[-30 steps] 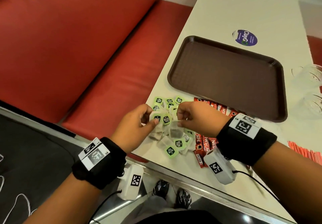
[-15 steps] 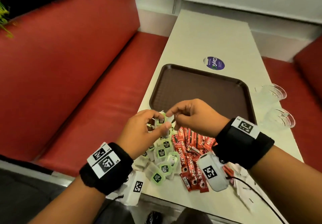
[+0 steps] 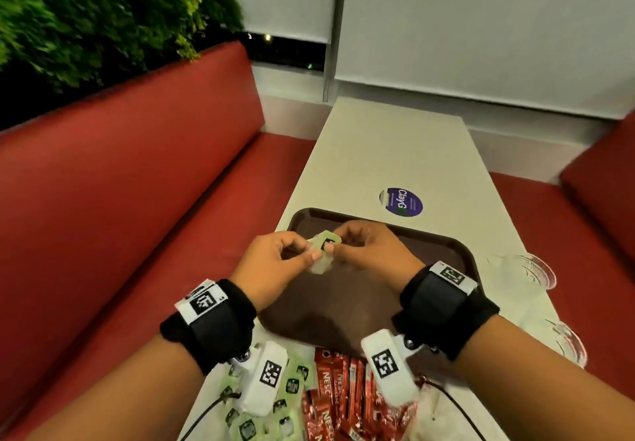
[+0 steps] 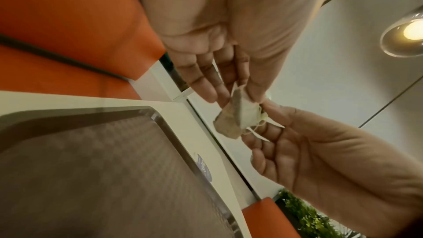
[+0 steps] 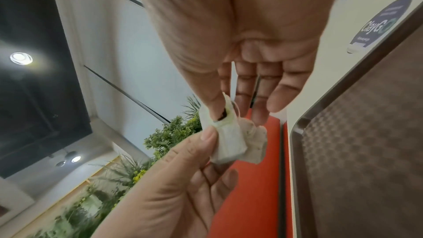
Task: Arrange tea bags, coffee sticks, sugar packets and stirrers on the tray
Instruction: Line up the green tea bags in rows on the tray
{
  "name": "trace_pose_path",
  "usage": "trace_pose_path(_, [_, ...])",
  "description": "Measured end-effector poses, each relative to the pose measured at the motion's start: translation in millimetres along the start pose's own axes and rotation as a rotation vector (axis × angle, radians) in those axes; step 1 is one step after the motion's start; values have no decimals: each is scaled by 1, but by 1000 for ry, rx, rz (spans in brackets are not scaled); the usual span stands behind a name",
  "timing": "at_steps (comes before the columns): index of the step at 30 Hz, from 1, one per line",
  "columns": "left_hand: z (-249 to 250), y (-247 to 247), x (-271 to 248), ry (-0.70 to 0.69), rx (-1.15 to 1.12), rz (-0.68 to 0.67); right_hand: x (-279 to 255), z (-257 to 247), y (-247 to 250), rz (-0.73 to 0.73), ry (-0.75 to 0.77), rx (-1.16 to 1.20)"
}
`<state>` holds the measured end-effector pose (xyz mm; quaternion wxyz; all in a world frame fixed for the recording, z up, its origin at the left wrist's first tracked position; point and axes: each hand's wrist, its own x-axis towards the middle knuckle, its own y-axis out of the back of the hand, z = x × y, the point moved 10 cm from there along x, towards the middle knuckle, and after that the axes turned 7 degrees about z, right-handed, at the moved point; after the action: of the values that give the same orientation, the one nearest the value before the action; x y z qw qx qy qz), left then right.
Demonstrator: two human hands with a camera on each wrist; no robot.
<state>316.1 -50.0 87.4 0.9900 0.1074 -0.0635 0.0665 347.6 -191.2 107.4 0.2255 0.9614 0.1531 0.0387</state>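
Above the brown tray (image 3: 457, 251), left hand (image 3: 275, 265) and right hand (image 3: 371, 255) are both pinching one tea bag (image 3: 323, 255) between thumb and fingertips.

A long cream table (image 3: 395, 152) runs between red upholstered benches (image 3: 130, 179), a round purple ClayGo sticker (image 3: 401, 202) fixed near its middle. Two clear plastic cups (image 3: 529, 270) stand along the table's right edge, one nearer than the other. Green foliage (image 3: 92, 14) rises behind the left bench. White roller blinds (image 3: 481, 28) cover the far window, dark glass showing beneath one.
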Motion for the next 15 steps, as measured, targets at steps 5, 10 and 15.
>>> trace_pose_path(5, [-28, -8, 73, 109, 33, 6, 58, 31, 21, 109, -124, 174])
trace_pose_path(10, [-55, -14, 141, 91, 296, -40, 111, 86, 35, 167, -329, 231])
trace_pose_path(15, [-92, -40, 184, 111, 556, -212, 140, 139, 22, 121, -437, 106])
